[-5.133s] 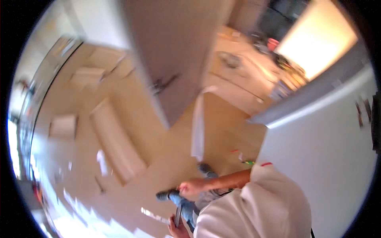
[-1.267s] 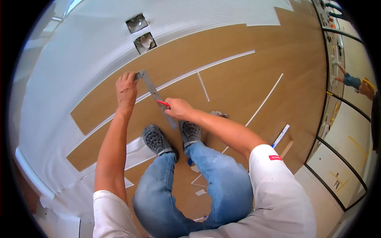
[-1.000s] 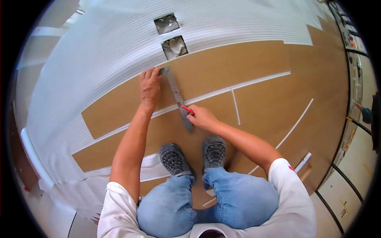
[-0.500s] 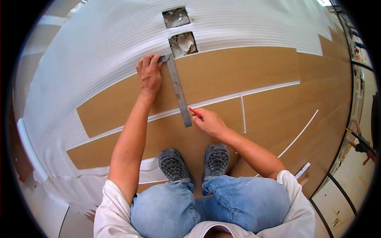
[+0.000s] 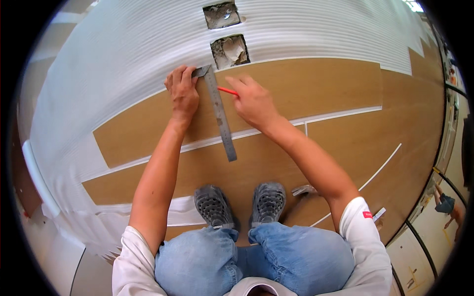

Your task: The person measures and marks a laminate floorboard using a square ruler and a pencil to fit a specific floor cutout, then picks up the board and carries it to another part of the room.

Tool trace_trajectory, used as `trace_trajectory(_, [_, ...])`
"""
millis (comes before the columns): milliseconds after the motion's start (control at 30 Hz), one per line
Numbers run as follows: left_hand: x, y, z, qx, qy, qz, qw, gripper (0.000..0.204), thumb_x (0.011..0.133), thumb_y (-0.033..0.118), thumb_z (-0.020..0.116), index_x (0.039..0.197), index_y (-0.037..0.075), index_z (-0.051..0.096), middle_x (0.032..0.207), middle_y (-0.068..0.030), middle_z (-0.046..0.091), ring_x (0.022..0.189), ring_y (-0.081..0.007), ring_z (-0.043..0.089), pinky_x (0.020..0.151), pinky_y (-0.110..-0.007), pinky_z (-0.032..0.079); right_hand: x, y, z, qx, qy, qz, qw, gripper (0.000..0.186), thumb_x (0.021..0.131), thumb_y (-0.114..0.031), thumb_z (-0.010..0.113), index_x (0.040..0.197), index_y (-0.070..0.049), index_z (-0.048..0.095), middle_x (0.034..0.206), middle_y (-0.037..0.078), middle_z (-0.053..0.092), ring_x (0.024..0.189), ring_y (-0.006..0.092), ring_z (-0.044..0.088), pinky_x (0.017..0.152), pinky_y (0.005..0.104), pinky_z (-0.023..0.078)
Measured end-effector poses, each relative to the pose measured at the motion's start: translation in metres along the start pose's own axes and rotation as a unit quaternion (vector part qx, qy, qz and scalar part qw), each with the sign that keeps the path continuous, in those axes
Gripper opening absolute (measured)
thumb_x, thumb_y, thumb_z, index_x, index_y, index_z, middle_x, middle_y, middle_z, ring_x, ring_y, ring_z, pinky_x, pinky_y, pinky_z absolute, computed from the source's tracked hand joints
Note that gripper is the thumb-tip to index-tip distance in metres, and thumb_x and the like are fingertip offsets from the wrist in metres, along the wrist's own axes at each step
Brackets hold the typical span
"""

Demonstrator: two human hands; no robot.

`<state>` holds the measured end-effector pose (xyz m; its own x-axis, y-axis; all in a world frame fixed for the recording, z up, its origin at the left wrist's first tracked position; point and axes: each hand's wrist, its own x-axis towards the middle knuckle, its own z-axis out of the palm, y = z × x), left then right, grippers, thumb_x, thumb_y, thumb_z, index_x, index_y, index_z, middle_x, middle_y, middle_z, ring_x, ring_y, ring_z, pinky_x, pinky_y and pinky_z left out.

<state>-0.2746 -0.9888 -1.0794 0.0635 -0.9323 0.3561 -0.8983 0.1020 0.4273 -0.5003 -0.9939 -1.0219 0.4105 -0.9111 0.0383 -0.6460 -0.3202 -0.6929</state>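
A metal try square (image 5: 220, 116) lies across a wood-coloured plank (image 5: 316, 81), its dark stock up against the plank's far edge. My left hand (image 5: 182, 96) is closed on that stock. Pinched in my right hand (image 5: 254, 102) is a red pencil (image 5: 228, 91), whose tip is at the right edge of the blade, near its upper part. That hand is slightly blurred. Just past the plank's far edge is a square hole (image 5: 230, 52) with rough grey filling, and a second hole (image 5: 220, 16) lies farther off.
White ribbed underlay (image 5: 133, 59) spreads beyond the plank. My grey clogs (image 5: 214, 203) stand on laid planks, with a hammer head (image 5: 303, 190) to their right. A thin white strip (image 5: 381, 168) lies farther right. Another person (image 5: 448, 203) is at the far right edge.
My right hand with the red pencil has moved away from me along the blade, from its lower part to near the stock. The hammer head has come into sight.
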Motion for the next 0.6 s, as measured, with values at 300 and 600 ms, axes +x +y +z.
trace_trajectory(300, [-0.001, 0.006, 0.002, -0.014, -0.009, -0.011, 1.000, 0.030, 0.090, 0.003, 0.064, 0.120, 0.008, 0.067, 0.122, -0.0124, 0.063, 0.117, -0.0339, 0.055, 0.105, -0.044, 0.037, 0.044, 0.002, 0.043, -0.147, -0.027, 0.010, 0.989, 0.038, 0.091, -0.012, 0.058, 0.128, -0.006, 0.067, 0.104, 0.016, 0.061, 0.078, 0.0333, 0.070, 0.068, 0.0425, 0.058])
trace_trajectory(600, [-0.001, 0.001, -0.001, 0.000, -0.024, 0.008, 1.000, 0.035, 0.088, 0.002, 0.067, 0.122, 0.009, 0.067, 0.122, -0.0113, 0.061, 0.117, -0.0336, 0.054, 0.104, -0.046, 0.039, 0.047, 0.008, 0.035, -0.105, -0.035, -0.030, 0.993, 0.037, 0.089, -0.010, 0.061, 0.125, 0.000, 0.066, 0.106, 0.015, 0.062, 0.091, 0.0321, 0.069, 0.074, 0.0423, 0.059])
